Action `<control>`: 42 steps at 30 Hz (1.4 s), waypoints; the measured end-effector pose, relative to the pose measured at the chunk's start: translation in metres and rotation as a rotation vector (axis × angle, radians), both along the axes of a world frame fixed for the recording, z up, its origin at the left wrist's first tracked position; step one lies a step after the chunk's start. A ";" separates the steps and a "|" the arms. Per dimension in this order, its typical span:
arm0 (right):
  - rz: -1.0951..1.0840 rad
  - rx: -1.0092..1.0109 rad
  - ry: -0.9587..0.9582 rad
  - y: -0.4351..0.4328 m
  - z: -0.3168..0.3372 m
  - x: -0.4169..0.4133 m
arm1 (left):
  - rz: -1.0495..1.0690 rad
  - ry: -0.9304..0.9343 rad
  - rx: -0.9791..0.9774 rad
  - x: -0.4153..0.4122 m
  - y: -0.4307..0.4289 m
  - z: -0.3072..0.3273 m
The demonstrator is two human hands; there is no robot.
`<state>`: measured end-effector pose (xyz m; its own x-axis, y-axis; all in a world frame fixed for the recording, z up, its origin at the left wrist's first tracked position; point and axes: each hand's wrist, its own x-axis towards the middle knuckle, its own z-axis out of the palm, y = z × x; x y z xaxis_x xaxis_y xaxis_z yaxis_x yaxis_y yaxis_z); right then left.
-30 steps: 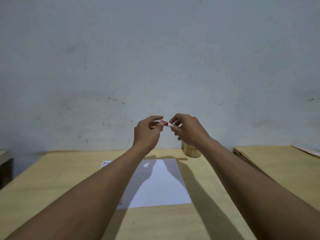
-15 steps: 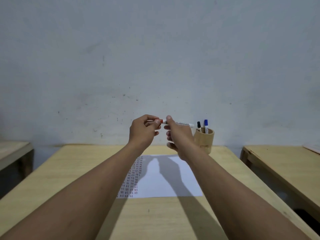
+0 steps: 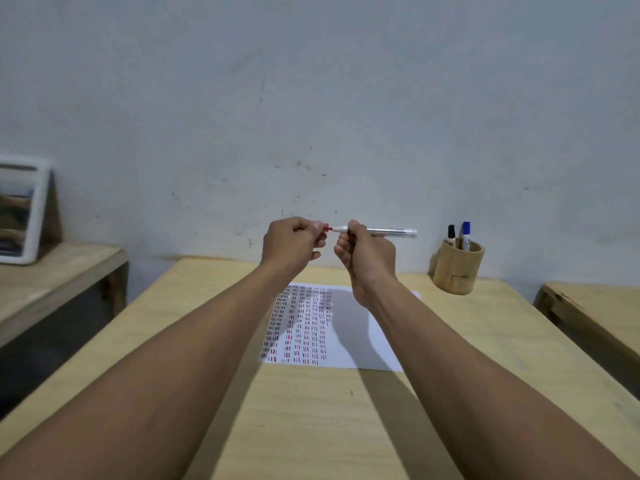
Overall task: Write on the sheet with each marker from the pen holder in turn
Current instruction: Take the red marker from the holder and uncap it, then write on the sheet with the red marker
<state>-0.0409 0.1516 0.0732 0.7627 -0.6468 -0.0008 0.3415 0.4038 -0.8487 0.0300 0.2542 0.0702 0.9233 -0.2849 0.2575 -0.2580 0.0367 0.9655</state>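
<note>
The bench carries the sheet, lined with columns of red and dark marks on its left part, and at the far right corner a pen holder with 2 markers, black-capped and blue-capped. Above the sheet's far edge, both hands are raised: the right hand is clenched around a white marker lying level, its barrel pointing right. The left hand pinches the marker's red cap just beside the exposed tip.
</note>
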 end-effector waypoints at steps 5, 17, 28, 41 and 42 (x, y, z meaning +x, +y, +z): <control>0.020 -0.093 0.099 0.001 -0.014 0.004 | 0.126 -0.078 0.273 0.022 0.037 -0.019; 0.069 -0.280 0.246 0.011 -0.041 0.012 | 0.186 -0.220 0.835 0.045 0.070 -0.091; 0.037 -0.594 0.340 -0.002 -0.057 0.005 | 0.247 -0.265 0.926 0.021 0.075 -0.091; -0.110 -0.868 0.555 -0.010 -0.100 -0.022 | 0.105 -0.342 1.236 0.008 0.101 -0.120; -0.110 -0.881 0.564 -0.010 -0.101 -0.022 | 0.105 -0.348 1.236 0.008 0.101 -0.120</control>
<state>-0.0627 0.1417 -0.0282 0.7354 -0.6568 0.1667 -0.1969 -0.4425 -0.8749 0.0380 0.3557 -0.0501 0.8936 -0.4360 0.1064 -0.4487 -0.8648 0.2251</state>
